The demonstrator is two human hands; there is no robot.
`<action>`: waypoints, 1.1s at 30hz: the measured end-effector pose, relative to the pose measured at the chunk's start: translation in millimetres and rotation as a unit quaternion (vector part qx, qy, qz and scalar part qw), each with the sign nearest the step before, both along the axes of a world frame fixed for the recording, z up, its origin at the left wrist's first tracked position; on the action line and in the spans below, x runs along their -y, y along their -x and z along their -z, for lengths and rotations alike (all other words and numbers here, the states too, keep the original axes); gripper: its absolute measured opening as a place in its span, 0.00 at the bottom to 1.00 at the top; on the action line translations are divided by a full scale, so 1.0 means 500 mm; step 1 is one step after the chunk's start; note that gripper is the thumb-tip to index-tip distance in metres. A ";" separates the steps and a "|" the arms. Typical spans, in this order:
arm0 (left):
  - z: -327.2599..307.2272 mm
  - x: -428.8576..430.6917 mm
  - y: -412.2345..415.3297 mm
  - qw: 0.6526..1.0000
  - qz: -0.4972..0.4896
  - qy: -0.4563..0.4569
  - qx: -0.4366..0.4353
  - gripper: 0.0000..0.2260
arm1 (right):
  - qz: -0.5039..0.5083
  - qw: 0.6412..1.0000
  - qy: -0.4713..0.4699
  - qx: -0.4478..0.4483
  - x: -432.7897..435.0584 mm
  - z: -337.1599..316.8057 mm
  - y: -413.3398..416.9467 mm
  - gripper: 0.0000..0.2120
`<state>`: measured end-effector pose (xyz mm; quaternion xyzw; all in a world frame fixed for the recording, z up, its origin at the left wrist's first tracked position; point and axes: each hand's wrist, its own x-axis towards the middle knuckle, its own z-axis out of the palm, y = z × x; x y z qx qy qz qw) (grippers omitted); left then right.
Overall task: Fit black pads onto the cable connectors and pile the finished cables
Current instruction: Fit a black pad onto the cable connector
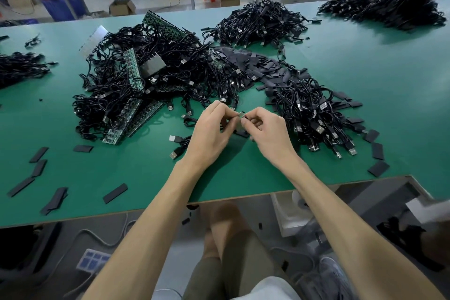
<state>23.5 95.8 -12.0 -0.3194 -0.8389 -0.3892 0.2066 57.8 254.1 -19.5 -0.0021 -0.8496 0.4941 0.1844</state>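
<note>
wide green table [389, 85] fills the view, and the biggest thing on it is the tangled heap of black cables [136, 80] at centre left, with green circuit strips [132, 68] poking out of it. over on the right sits a second pile of cables [309, 114], plugs fanned out toward the near edge. between and behind those two, a spread of black pads [258, 63] lies flat on the table, running into both heaps. further back there's another cable mound [260, 22].

now the hands, just above the table in the gap between the two near piles. left hand [211, 134] has its fingers curled, pinching in at the tips. right hand [267, 131] does the same from the other side, thumb and forefinger closed. both are gripping one small metal connector [241, 114], held between the fingertips. can't tell whether a pad is on it.

under the left wrist, two loose plugs [174, 146] rest on the table. stray pads [115, 193] dot the near left edge.
</note>
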 end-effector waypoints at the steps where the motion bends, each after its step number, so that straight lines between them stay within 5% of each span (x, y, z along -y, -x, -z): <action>1: 0.000 -0.001 -0.002 1.000 -0.008 0.001 -0.014 0.02 | 0.002 1.000 -0.004 0.003 0.000 0.000 0.001 0.04; 11: 0.001 -0.011 -0.013 0.996 -0.032 0.005 -0.087 0.05 | -0.079 0.995 -0.051 0.037 -0.002 -0.005 -0.005 0.05; 25: 0.008 -0.017 -0.029 0.996 -0.025 0.046 -0.079 0.07 | 0.008 0.988 -0.152 0.014 -0.002 0.005 0.002 0.04; 33: 0.011 -0.009 0.000 0.980 -0.157 -0.118 -0.014 0.08 | 0.006 0.998 -0.059 -0.026 -0.002 -0.002 -0.005 0.04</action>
